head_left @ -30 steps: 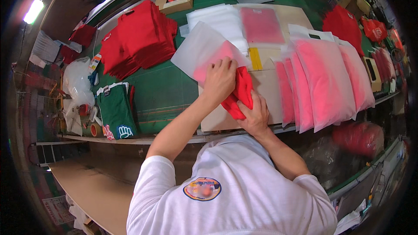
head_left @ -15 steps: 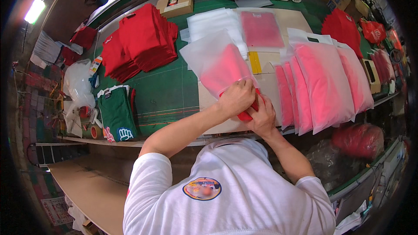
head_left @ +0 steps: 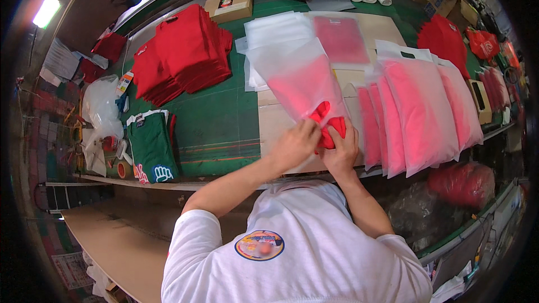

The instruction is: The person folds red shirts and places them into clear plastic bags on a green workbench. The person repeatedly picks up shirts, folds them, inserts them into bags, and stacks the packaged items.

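Note:
A frosted plastic bag (head_left: 281,59) lies slanted on the table in front of me, with a folded red garment showing pink through it. Bare red cloth (head_left: 337,127) bunches out at its near end. My left hand (head_left: 300,144) is closed, its fingertips pinching at the left side of that end; whether they grip plastic or cloth is hidden. My right hand (head_left: 342,148) is closed round the bunched red cloth at the right. Beyond the bag lie a stack of flat white bags (head_left: 275,25) and a flat bagged red garment (head_left: 339,39).
Filled frosted bags (head_left: 415,106) stand in a row close by my right hand. Piles of folded red shirts (head_left: 191,50) lie at the left, with a green shirt (head_left: 150,143) nearer. Cardboard (head_left: 275,120) covers part of the green table (head_left: 219,118). Boxes (head_left: 230,5) stand behind.
My left hand has moved slightly left and down, away from the right. The bag's near end has shifted right, and more red cloth now shows between my hands.

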Tool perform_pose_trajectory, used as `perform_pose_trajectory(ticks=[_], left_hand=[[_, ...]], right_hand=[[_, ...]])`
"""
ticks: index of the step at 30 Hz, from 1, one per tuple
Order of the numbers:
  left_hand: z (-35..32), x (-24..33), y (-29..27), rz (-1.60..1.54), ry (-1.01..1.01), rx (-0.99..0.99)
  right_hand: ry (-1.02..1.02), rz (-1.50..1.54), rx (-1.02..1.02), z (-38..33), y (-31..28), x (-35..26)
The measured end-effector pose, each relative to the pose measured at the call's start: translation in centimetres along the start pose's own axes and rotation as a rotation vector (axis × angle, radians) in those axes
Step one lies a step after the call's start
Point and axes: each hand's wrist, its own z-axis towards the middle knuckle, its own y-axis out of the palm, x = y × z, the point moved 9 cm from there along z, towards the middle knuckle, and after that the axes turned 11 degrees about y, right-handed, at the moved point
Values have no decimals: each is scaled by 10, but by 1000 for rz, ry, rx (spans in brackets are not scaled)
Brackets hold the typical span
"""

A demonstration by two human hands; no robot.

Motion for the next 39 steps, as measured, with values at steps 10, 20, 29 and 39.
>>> perform_pose_trajectory(ticks=[10, 20, 29, 39], left_hand=[[48, -1, -38, 240, -54, 105], [74, 21, 16, 144, 228, -98], [11, 5, -28, 138, -115, 112], [-27, 22, 22, -47, 36, 0]], right_hand=[[-31, 8, 39, 6, -1, -25], [-94, 18, 46, -2, 3, -24], [36, 4, 116, 22, 7, 4], [573, 736, -260, -36, 118, 76]])
